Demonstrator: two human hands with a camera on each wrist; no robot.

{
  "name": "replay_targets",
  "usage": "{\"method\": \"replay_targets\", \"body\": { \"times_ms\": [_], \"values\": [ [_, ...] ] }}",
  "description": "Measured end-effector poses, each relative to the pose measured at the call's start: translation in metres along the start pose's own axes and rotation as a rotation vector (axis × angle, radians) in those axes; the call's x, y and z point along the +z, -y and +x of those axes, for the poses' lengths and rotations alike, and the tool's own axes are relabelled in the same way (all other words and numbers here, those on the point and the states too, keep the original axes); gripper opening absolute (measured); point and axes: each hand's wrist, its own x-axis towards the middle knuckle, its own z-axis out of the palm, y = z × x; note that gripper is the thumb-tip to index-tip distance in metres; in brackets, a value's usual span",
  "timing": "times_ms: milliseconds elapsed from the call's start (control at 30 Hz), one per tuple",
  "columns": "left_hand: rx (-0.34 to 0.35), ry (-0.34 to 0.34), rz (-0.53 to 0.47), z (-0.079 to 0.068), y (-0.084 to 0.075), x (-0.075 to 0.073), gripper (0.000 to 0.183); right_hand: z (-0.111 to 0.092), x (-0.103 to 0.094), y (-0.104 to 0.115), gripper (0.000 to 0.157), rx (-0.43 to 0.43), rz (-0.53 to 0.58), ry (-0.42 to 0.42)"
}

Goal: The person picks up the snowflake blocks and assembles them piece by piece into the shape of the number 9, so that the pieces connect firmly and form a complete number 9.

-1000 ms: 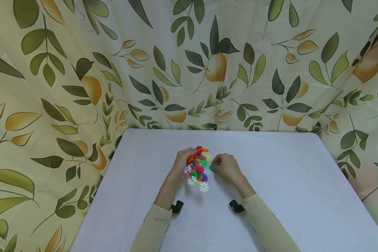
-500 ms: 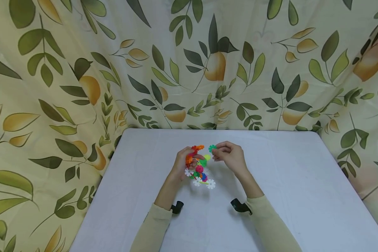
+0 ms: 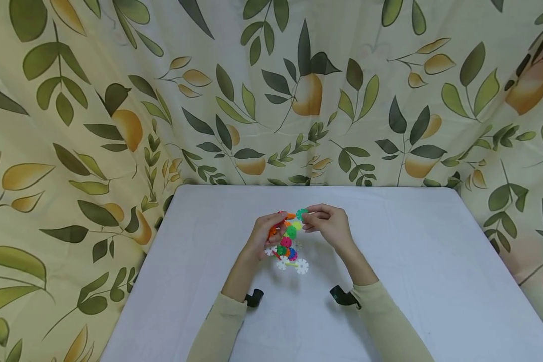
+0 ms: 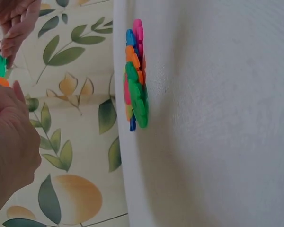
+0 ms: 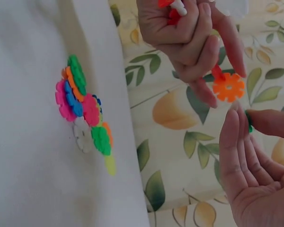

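Observation:
My left hand [image 3: 263,235] grips a joined build of notched plastic snowflake discs. An orange disc [image 5: 228,87] sticks out from it on a red piece, and white discs [image 3: 301,266] hang at its near end. Most of the red part is hidden by my fingers. My right hand [image 3: 334,226] pinches a green snowflake disc [image 3: 300,214] between thumb and fingertips. In the head view this disc is close beside the orange one; whether they touch I cannot tell. Below the hands, loose discs [image 5: 91,109] in pink, blue, green, orange and clear white lie heaped on the table.
A white cloth covers the table [image 3: 407,261]. Its far edge meets a curtain [image 3: 271,100] printed with leaves and fruit. Black wrist cameras [image 3: 344,295] sit at both forearms, low over the tabletop.
My right hand has lifted the green disc from beside the heap, up and away from me, then slightly left towards the orange disc. The build in my left hand has tilted a little.

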Motion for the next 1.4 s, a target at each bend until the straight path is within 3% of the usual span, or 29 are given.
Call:
{"method": "replay_targets", "body": {
  "times_ms": [133,500,700,967,1133,1267,1400],
  "values": [
    [-0.007,-0.011,0.027,-0.0007,-0.0002,0.0002,0.054,-0.0014,-0.0006,-0.0006,0.032,0.0,0.012,0.017],
    [0.008,-0.012,0.034,0.0001,0.0028,-0.0011,0.053,-0.0046,0.0,0.002,0.033,0.008,0.053,0.023],
    [0.003,0.009,0.032,-0.0013,0.0016,0.0002,0.052,-0.0045,0.0013,0.002,0.034,0.014,0.058,0.032],
    [-0.002,0.053,0.014,-0.0035,0.0011,0.0,0.055,-0.0048,0.006,0.0002,0.023,-0.013,0.083,0.055],
    [0.015,0.087,0.013,-0.0026,0.0013,-0.0016,0.037,-0.0051,0.0075,0.0005,0.023,-0.027,0.099,0.053],
    [0.026,0.115,-0.018,-0.0018,-0.0003,-0.0021,0.032,-0.0039,0.007,-0.0002,0.028,-0.026,0.088,0.067],
    [0.011,0.102,-0.054,-0.0006,-0.0021,-0.0018,0.03,-0.0017,0.0046,-0.0017,0.038,-0.019,0.067,0.064]
  ]
}}
